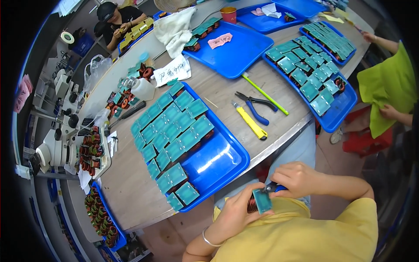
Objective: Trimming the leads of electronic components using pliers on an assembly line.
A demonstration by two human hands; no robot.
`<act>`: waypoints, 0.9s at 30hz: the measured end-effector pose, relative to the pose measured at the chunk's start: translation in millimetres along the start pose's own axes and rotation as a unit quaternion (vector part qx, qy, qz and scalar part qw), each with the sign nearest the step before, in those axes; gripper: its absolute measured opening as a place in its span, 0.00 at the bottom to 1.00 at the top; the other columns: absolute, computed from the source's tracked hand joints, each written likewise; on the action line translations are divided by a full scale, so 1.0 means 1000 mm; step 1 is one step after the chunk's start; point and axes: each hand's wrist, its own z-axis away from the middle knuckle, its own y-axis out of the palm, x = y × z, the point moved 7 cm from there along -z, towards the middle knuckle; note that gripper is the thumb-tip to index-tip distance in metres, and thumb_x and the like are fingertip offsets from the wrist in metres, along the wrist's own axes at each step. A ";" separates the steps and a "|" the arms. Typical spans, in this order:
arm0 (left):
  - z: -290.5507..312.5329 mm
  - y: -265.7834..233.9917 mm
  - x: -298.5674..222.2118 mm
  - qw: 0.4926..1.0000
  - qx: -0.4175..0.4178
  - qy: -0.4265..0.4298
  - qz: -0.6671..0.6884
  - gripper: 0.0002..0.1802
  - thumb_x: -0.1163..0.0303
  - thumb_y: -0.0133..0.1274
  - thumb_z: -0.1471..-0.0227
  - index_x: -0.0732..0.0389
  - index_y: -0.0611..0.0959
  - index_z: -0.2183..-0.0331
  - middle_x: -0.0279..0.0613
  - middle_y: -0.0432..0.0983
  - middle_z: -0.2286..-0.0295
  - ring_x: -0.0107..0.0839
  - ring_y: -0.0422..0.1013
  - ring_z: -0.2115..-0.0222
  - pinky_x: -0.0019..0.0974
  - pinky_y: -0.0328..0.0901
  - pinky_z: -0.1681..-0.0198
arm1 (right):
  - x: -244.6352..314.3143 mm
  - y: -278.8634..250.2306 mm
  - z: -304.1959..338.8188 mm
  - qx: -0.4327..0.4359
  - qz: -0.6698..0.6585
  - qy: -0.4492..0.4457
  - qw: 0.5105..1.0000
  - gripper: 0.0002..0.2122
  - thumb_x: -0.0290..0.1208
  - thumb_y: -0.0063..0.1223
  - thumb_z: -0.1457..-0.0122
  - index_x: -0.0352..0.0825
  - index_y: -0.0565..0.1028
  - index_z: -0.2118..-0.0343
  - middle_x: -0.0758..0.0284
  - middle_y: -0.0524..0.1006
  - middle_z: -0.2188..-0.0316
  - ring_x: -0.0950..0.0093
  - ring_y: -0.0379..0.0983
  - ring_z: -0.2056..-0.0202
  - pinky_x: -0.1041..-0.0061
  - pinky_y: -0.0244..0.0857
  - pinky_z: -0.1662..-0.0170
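Observation:
In my left hand (pixel 235 215), close to my lap, is a copper-wound coil with a green circuit board (pixel 262 201) on it. My right hand (pixel 297 180) is closed around blue-handled cutters (pixel 276 187). Their jaws meet the upper edge of the board, though the exact contact point is too small to make out. On the table ahead, a blue tray (pixel 229 153) bears rows of similar green-board coils (pixel 175 149); its right part is bare plastic.
Pliers (pixel 257 108), a yellow utility knife (pixel 250 121) and a green stick (pixel 266 95) lie beyond the tray. Another full blue tray (pixel 335 118) overhangs the table edge at right. A person in lime green (pixel 390 83) is at right; another person (pixel 118 19) works at far left.

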 end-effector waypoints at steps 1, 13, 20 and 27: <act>-0.001 0.001 0.001 1.000 -0.010 0.023 0.008 0.36 0.60 0.67 0.67 0.64 0.70 0.57 0.40 0.74 0.69 0.28 0.73 0.72 0.27 0.68 0.69 | 0.000 -0.006 0.003 -0.024 -0.025 0.002 0.999 0.17 0.42 0.58 0.55 0.32 0.69 0.75 0.63 0.68 0.79 0.65 0.68 0.78 0.71 0.63 0.76; -0.024 0.000 0.005 0.819 0.031 0.012 0.573 0.54 0.38 0.52 0.62 0.61 0.52 0.44 0.49 0.70 0.69 0.28 0.66 0.80 0.23 0.57 0.80 | -0.010 -0.034 0.015 -0.009 -0.142 0.177 0.974 0.15 0.29 0.60 0.57 0.32 0.67 0.68 0.61 0.71 0.70 0.65 0.70 0.70 0.72 0.64 0.65; -0.031 0.005 0.003 0.738 0.073 0.019 0.671 0.61 0.24 0.40 0.68 0.59 0.48 0.43 0.48 0.69 0.75 0.26 0.62 0.86 0.22 0.54 0.85 | -0.006 -0.043 -0.021 -0.124 -0.304 0.151 0.933 0.15 0.25 0.60 0.57 0.33 0.65 0.69 0.61 0.73 0.63 0.69 0.72 0.63 0.74 0.66 0.62; -0.040 -0.017 0.001 0.932 -0.097 -0.072 0.342 0.61 0.24 0.38 0.66 0.62 0.49 0.43 0.47 0.73 0.70 0.28 0.70 0.76 0.23 0.63 0.75 | -0.003 -0.052 -0.036 -0.127 -0.237 0.155 0.951 0.21 0.36 0.62 0.56 0.29 0.66 0.63 0.60 0.72 0.67 0.67 0.73 0.66 0.73 0.67 0.64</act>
